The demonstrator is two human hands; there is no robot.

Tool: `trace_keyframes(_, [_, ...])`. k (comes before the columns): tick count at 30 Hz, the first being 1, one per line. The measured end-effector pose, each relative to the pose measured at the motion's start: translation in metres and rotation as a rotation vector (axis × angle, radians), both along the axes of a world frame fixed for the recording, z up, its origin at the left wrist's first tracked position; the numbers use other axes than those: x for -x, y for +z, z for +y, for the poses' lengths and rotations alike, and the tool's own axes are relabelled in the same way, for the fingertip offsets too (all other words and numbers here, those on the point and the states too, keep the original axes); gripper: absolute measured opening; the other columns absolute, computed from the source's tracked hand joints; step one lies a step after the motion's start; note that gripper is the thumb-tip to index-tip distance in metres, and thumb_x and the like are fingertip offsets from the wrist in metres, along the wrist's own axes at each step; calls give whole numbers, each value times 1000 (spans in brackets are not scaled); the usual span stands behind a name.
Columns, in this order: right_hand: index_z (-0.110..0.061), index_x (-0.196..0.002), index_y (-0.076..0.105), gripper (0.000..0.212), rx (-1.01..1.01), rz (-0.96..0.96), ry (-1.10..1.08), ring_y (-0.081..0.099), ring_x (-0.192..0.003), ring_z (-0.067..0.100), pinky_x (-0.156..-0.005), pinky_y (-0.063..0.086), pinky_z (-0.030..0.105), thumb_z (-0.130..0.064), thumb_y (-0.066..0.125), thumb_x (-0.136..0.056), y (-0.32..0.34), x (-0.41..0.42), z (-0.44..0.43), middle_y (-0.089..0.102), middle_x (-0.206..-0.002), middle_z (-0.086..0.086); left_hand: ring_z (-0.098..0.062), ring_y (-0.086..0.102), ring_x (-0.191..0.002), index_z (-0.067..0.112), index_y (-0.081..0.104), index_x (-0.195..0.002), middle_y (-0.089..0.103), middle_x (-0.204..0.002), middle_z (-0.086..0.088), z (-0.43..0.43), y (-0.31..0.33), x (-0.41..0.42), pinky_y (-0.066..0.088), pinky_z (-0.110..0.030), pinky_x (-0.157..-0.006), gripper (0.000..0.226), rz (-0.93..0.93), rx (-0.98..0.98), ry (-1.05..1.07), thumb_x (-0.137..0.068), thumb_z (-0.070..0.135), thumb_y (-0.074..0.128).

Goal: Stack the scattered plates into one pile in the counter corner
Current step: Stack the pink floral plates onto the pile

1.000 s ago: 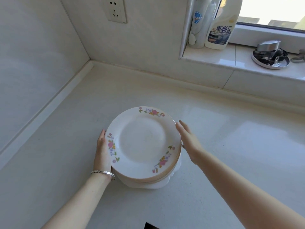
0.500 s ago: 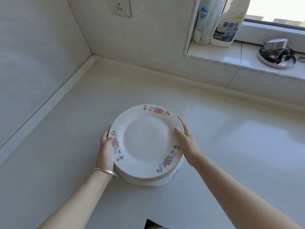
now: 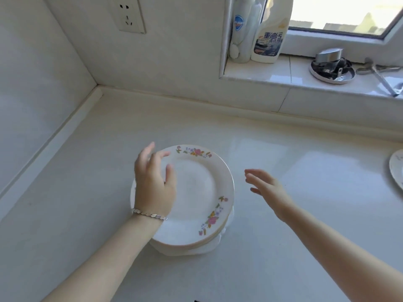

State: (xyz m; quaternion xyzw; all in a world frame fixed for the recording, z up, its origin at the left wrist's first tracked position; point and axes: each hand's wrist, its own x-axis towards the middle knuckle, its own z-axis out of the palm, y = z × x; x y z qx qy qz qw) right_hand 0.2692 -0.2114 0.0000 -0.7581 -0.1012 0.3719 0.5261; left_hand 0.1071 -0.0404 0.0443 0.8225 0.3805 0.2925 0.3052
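Left hand (image 3: 153,188) over the plate pile (image 3: 202,192), right hand (image 3: 268,190) beside — both slack, empty; stray plate (image 3: 397,168) rightward.

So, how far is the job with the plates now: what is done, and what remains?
Done: several plates sit in one pile on the counter. In hand: nothing; the left hand is open over the pile's left rim, and the right hand is open beside it. Left: another plate lies apart at the right edge, and the pile stands short of the corner.
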Motion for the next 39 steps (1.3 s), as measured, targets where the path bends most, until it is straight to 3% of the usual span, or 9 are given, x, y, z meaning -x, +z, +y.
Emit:
trace_keyframes(4, [-15, -90, 61, 16, 7, 87, -238, 65, -84, 19, -83, 51, 31, -9, 47, -94, 13, -27, -59, 66, -91, 8, 1, 62, -58, 27, 53, -77, 64, -73, 7, -49, 24, -74, 48, -11, -67, 30, -5, 363, -372, -91, 3, 43])
trace_keyframes(15, [-8, -91, 59, 15, 126, 192, -640, 60, -70, 18, -66, 47, 25, -4, 45, -93, 22, -134, -308, 62, -77, 8, -9, 60, -63, 19, 55, -75, 63, -72, 3, -295, -8, -255, 40, -17, -52, 23, 512, 668, -862, -87, 6, 40])
trace_keyframes(19, [2, -112, 56, 23, 72, 338, -911, 62, -78, 25, -72, 48, 29, -8, 48, -93, 2, -174, -399, 61, -84, 12, -8, 59, -59, 20, 52, -69, 61, -67, 3, -374, -25, -303, 40, -19, -54, 28, 593, 781, -843, -86, 3, 38])
trace_keyframes(22, [4, -138, 35, 46, -81, 564, -1127, 52, -122, 30, -95, 43, 33, -16, 41, -97, -15, -201, -451, 53, -128, 17, -10, 57, -57, 17, 50, -69, 59, -66, 0, -413, -36, -329, 38, -20, -54, 29, 631, 826, -774, -87, 0, 36])
trace_keyframes(26, [-3, -140, 33, 50, -347, 701, -1326, 40, -135, 24, -105, 36, 34, -24, 45, -96, -36, -235, -481, 37, -148, 12, -10, 57, -59, 15, 53, -73, 60, -68, -1, -435, -53, -346, 38, -22, -55, 26, 649, 860, -658, -89, 1, 37])
trace_keyframes(29, [-7, -102, 53, 14, -605, 782, -1426, 46, -131, 22, -105, 37, 36, -18, 48, -96, -42, -250, -486, 47, -143, 7, -11, 56, -59, 15, 52, -71, 60, -68, -2, -444, -61, -354, 38, -21, -54, 28, 675, 871, -582, -90, 1, 36])
trace_keyframes(35, [-9, -77, 49, 25, -660, 727, -1471, 43, -133, 26, -111, 32, 40, 7, 40, -94, -54, -254, -487, 48, -142, 10, -13, 38, -55, 13, 41, -63, 41, -63, -5, -456, -86, -382, 27, -23, -53, 35, 689, 1071, -346, -94, -3, 35])
trace_keyframes(37, [-10, -82, 51, 24, -668, 719, -1440, 55, -122, 22, -99, 43, 33, 9, 40, -93, -54, -255, -490, 61, -124, 9, -13, 30, -54, 14, 35, -62, 32, -63, -4, -458, -99, -397, 23, -22, -51, 37, 625, 1209, -239, -95, -2, 32])
trace_keyframes(39, [-9, -87, 53, 23, -673, 706, -1380, 73, -76, 13, -64, 57, 21, 9, 40, -93, -52, -253, -494, 74, -79, 2, -14, 34, -57, 11, 37, -65, 35, -66, -5, -459, -107, -411, 29, -22, -53, 34, 528, 1317, -130, -98, 4, 33])
